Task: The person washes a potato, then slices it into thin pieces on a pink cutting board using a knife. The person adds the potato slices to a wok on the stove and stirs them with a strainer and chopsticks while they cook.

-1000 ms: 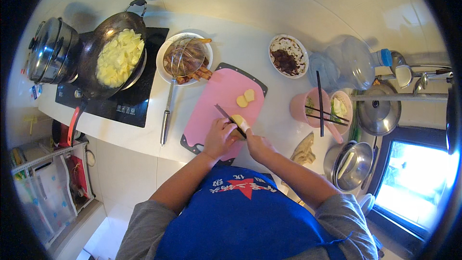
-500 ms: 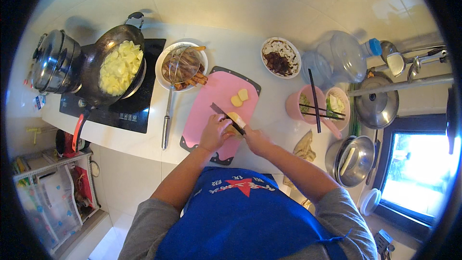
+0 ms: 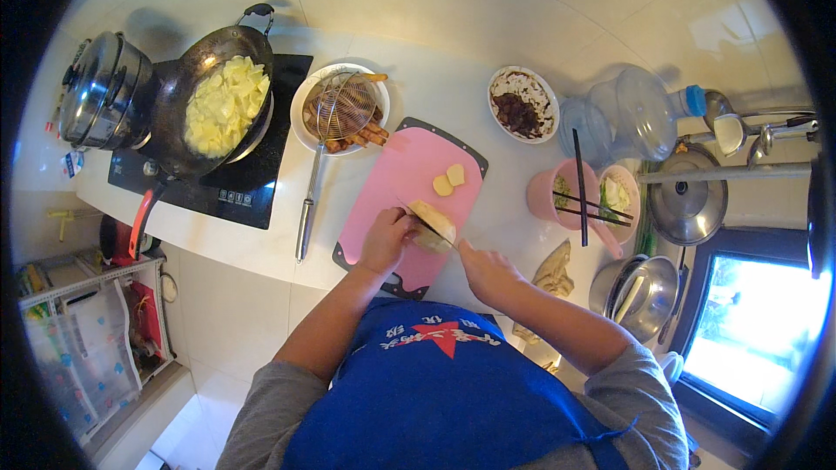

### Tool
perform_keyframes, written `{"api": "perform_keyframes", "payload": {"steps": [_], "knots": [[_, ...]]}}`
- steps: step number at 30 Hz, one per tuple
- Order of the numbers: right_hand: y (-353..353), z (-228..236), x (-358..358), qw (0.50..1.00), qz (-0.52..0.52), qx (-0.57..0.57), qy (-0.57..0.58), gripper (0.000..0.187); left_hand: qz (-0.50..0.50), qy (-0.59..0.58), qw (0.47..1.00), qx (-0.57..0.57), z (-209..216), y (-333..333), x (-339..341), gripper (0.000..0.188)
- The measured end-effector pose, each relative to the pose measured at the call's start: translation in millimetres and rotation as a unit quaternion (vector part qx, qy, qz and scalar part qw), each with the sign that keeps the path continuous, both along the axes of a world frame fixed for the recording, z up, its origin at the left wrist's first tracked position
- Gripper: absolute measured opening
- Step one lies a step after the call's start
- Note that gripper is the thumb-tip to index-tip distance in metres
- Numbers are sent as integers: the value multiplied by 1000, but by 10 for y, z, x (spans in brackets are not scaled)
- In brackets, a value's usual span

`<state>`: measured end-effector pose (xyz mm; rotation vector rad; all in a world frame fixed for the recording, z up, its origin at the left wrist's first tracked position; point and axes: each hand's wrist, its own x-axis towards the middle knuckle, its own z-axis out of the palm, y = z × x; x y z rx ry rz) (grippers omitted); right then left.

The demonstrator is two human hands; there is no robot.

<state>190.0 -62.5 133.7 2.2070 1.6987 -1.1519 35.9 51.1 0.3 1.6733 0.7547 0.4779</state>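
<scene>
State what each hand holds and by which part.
Right hand: the knife, by its handle. Left hand: pale food, seemingly by its left end; fingertips partly hidden.

Cutting board (image 3: 370, 200) at the middle of the desk (image 3: 435, 74), wok (image 3: 167, 135) to its left, two tubs (image 3: 542, 196) to its right.
Slices (image 3: 448, 180) lie on the board behind a larger piece (image 3: 435, 217) and a knife (image 3: 426, 224), between left hand (image 3: 383, 239) and right hand (image 3: 489, 274). Left of the board, a strainer (image 3: 340, 110) rests across a bowl (image 3: 301, 104); farther left, the wok sits on a cooktop (image 3: 213, 198), a pot (image 3: 103, 96) beyond. Behind, rightward, stands a dish (image 3: 534, 91), then a bottle (image 3: 640, 113). Chopsticks (image 3: 579, 184) lie over the tubs; metal bowls (image 3: 664, 296) are in front.
</scene>
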Motion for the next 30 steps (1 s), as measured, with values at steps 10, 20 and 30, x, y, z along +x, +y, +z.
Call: {"api": "perform_keyframes", "payload": {"steps": [10, 20, 30], "knots": [[-160, -444, 76, 999, 9, -45, -12, 27, -16, 45, 962, 268, 80, -185, 8, 28], [4, -667, 182, 999, -31, 9, 10, 15, -49, 22, 947, 318, 93, 181, 58, 32], [-17, -660, -8, 997, -69, 8, -15, 22, -53, 42, 952, 299, 145, 173, 45, 41]]}}
